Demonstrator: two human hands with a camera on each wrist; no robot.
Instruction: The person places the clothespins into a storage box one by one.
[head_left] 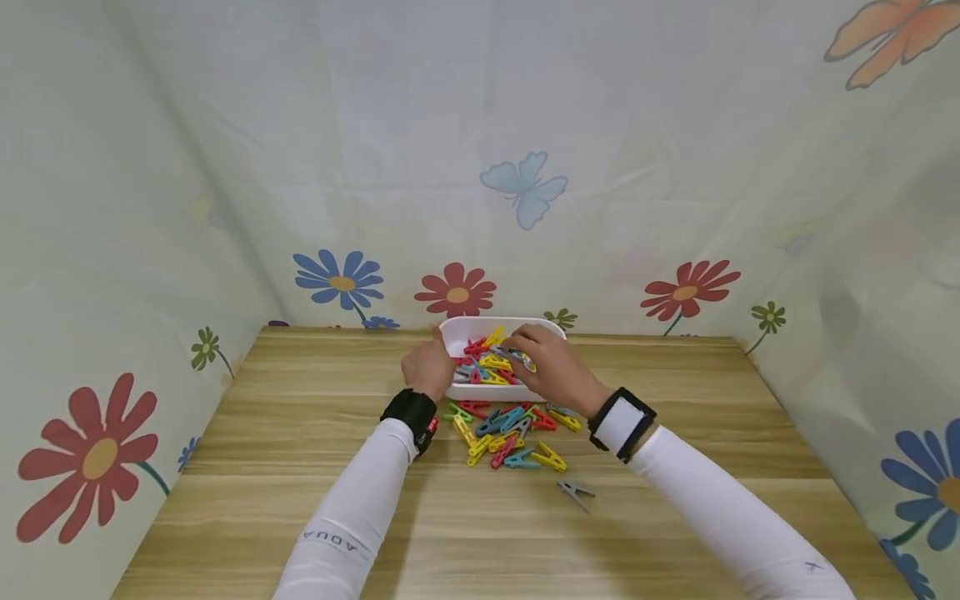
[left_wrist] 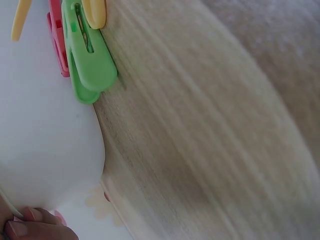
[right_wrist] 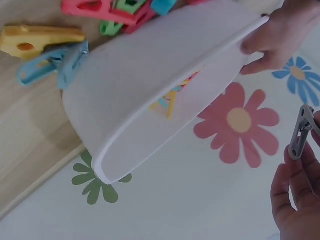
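A white plastic bin [head_left: 504, 393] stands near the back of the table, with red, yellow, blue and grey clothespins [head_left: 491, 362] inside. My left hand [head_left: 429, 367] grips its left end; in the left wrist view, fingertips [left_wrist: 40, 229] curl at the rim. Over the bin's right half, my right hand [head_left: 553, 365] pinches a grey clothespin [right_wrist: 301, 132] between thumb and fingers, above the rim. Just in front of the bin lies a loose heap of clothespins [head_left: 510, 423] in several colours, a green clothespin [left_wrist: 92, 55] right beside the bin wall.
One grey clothespin [head_left: 576, 493] lies apart from the heap, nearer the front. The wood-grain table [head_left: 300, 467] is bounded at the back and sides by a hanging cloth [head_left: 405, 167] printed with flowers and butterflies.
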